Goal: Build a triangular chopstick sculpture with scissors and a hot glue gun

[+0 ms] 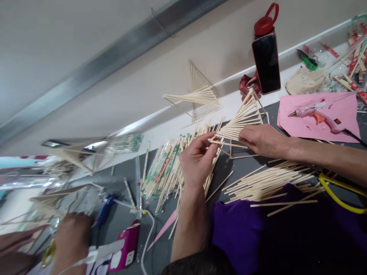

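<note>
Fan-shaped frame of slim, pale wooden sticks (233,128): located between the two hands, over the grey table (243,166). Its long axis slants from a low corner on the left up to a peak on the right, the peak pointing away from the person; the sticks crowd together at the low corner and spread towards the peak. The left hand (196,158) is at that low corner, its grip narrow, with thumb and fingers pinching the stick ends. The right hand (265,141) comes in from the right, across the axis, and is the nearer of the two to the peak, which stands above its knuckles. Its fingers are bunched against the near side of the fan; the fingertips are hidden, so whether that grip is closed on a stick cannot be told. Whether the frame's lower edge bears on the table also cannot be determined. Just below the right hand, towards the person, lies a loose pile of pale sticks (266,181), most of them running roughly crosswise. Farther right, a pink glue gun (322,117) rests on a pink sheet (289,126), nozzle towards the frame. Beyond the peak, a black-screened phone (266,63) stands upright.
</note>
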